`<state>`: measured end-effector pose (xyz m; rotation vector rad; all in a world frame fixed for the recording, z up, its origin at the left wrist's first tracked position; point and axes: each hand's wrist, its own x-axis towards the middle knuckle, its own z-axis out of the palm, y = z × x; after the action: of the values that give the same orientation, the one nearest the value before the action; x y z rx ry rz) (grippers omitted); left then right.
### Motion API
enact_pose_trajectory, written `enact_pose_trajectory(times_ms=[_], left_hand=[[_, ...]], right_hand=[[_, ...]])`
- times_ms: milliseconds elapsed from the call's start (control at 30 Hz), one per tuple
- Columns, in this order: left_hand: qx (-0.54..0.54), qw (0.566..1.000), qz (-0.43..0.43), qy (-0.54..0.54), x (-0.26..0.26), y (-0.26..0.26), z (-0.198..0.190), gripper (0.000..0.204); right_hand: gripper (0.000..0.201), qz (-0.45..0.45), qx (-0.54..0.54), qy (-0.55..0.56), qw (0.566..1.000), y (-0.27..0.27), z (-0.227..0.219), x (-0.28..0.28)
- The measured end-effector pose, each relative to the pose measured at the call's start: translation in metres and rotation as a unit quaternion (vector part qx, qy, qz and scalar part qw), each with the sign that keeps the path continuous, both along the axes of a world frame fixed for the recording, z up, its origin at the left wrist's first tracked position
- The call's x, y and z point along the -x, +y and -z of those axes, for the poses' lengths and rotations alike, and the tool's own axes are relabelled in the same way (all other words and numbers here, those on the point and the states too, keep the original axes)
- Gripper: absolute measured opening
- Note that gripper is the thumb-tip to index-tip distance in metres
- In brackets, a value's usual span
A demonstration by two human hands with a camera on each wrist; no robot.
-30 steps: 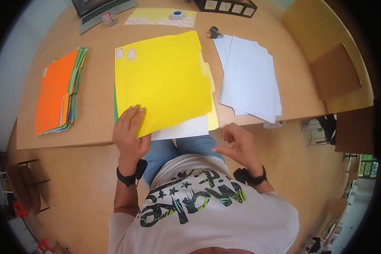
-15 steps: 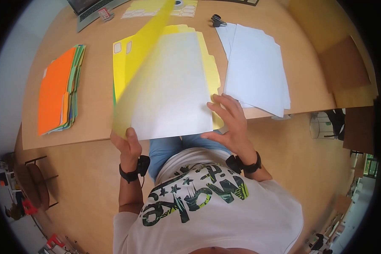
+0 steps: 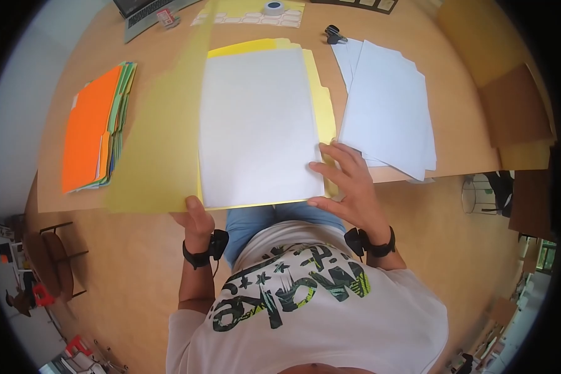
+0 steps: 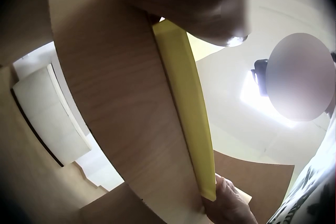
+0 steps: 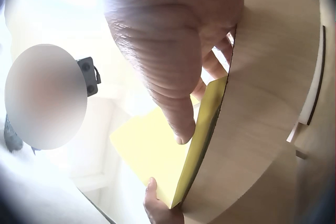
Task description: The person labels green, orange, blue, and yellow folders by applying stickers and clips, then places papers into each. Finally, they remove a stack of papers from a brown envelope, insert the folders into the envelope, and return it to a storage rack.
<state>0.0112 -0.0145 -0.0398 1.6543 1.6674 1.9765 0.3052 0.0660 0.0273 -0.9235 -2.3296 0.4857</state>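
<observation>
The yellow file folder (image 3: 328,115) lies at the table's near edge, its translucent-looking cover (image 3: 162,131) raised and swung to the left. White paper (image 3: 258,124) rests inside it. My left hand (image 3: 195,218) holds the folder near its lower fold, thumb on top, its other fingers mostly hidden under the cover. Spread over the lower right corner, my right hand (image 3: 349,184) touches the paper's right edge with its fingertips, while its thumb lies at the bottom edge. In the right wrist view the thumb (image 5: 181,124) is close against the folder's near side.
Orange and green folders (image 3: 90,131) are stacked at the left. White sheets (image 3: 389,106) lie to the right, with a black clip (image 3: 334,33) above them. A label sheet (image 3: 246,19), a white tape roll (image 3: 273,8), a small red-and-white box (image 3: 166,18) and a laptop (image 3: 144,19) sit at the back.
The yellow cover has been lifted from the right and turned over to the left, exposing the white paper. My right hand has moved up from beside the table onto the paper's edge.
</observation>
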Motion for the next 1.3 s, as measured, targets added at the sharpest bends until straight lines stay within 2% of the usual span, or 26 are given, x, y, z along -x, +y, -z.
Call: enact_pose_trajectory(times_ms=[67,167,267,300,367,467,500,600,633,700,733,800,833,867,900,933,967,1000,1067,1167,1233,1267,1300], left_hand=[[0.001,0.998,0.004,0.069,0.001,0.001,-0.006,0.043],[0.059,0.982,0.064,0.169,-0.002,0.005,-0.032,0.041],[0.063,0.942,0.067,0.321,0.001,0.01,-0.039,0.041],[0.11,0.932,0.084,0.335,0.0,0.005,-0.041,0.044],[0.125,0.914,0.077,0.378,-0.004,0.001,-0.049,0.045],[0.149,0.9,0.09,0.399,-0.006,-0.003,-0.058,0.047],[0.157,0.898,0.098,0.399,-0.006,-0.004,-0.059,0.048],[0.142,0.865,0.094,0.473,0.003,-0.008,-0.045,0.04],[0.133,0.866,0.099,0.472,0.004,-0.009,-0.044,0.037],[0.118,0.868,0.11,0.47,0.004,-0.017,-0.041,0.032],[0.104,0.892,0.084,0.431,0.004,-0.022,-0.038,0.036],[0.07,0.933,0.027,0.352,0.001,-0.034,-0.028,0.045],[0.026,0.96,-0.041,0.277,-0.002,-0.039,-0.017,0.048],[0.019,0.989,-0.038,0.144,-0.004,-0.047,-0.01,0.05],[0.009,0.999,-0.034,0.008,-0.006,-0.055,-0.005,0.053],[-0.003,0.991,-0.028,-0.128,-0.009,-0.058,-0.005,0.056],[-0.041,0.963,0.091,-0.252,-0.011,-0.06,-0.011,0.057],[-0.016,0.924,0.191,-0.33,-0.011,-0.063,-0.011,0.053],[0.028,0.802,0.377,-0.463,-0.009,-0.073,-0.011,0.047],[0.184,0.827,0.303,-0.435,-0.013,-0.08,-0.012,0.041],[0.172,0.877,0.208,-0.397,-0.02,-0.072,-0.024,0.04],[0.167,0.896,0.162,-0.377,-0.019,-0.066,-0.032,0.039],[0.136,0.902,0.152,-0.38,-0.013,-0.062,-0.041,0.041]], right_hand=[[0.055,0.001,-0.002,0.002,1.0,0.0,0.001,0.0],[0.056,0.0,0.027,0.034,0.999,-0.003,-0.002,-0.004],[0.052,0.066,0.068,0.157,0.983,-0.013,0.002,-0.015],[0.046,0.078,0.137,0.183,0.97,-0.016,0.007,-0.027],[0.036,0.1,0.276,0.228,0.928,-0.022,0.015,-0.048],[0.033,0.085,0.315,0.144,0.934,-0.028,0.0,-0.046],[0.038,0.071,0.382,0.144,0.91,-0.032,-0.003,-0.046],[0.038,-0.025,0.486,0.116,0.866,-0.031,0.008,-0.048],[0.034,-0.026,0.548,0.196,0.813,-0.034,0.016,-0.045],[0.031,-0.036,0.605,0.284,0.743,-0.039,0.018,-0.027],[0.031,-0.042,0.631,0.327,0.703,-0.041,0.018,-0.02],[0.026,-0.043,0.639,0.329,0.694,-0.04,0.012,-0.016],[0.025,-0.059,0.638,0.344,0.687,-0.04,0.012,-0.015],[0.024,-0.076,0.636,0.359,0.678,-0.039,0.013,-0.012],[0.023,-0.1,0.628,0.374,0.675,-0.037,0.013,-0.01],[0.023,-0.097,0.616,0.369,0.689,-0.037,0.012,-0.007],[0.023,-0.095,0.603,0.364,0.704,-0.037,0.009,-0.003],[0.023,-0.093,0.59,0.358,0.718,-0.037,0.008,0.001],[0.023,-0.129,0.56,0.325,0.751,-0.036,0.008,0.009],[0.022,-0.176,0.546,0.285,0.767,-0.034,0.012,0.024],[0.024,-0.187,0.563,0.271,0.757,-0.034,0.013,0.032],[0.025,-0.183,0.549,0.262,0.772,-0.034,0.018,0.033],[0.027,-0.178,0.533,0.254,0.788,-0.033,0.027,0.035]])
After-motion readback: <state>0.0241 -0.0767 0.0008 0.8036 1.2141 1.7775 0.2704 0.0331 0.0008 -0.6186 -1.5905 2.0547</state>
